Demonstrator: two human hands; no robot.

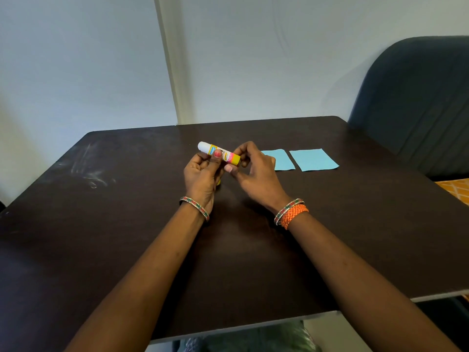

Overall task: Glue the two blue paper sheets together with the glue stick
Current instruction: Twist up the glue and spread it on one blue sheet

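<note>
While held above table (127,224) | glue stick (218,153) between both hands' fingers (217,154)

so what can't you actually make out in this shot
- Glue stick, head view: label print too small to read; the left hand thumb covers its middle, and right hand fingers hide the yellow end.
- Whether the white end is a cap or glue: unclear.
- Left blue sheet: its near-left part is hidden behind the right hand.
- Right blue sheet: any glue on it cannot be told.

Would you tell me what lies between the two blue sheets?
Nothing: the head view shows only a bare strip of dark table between the left sheet and right sheet.
</note>
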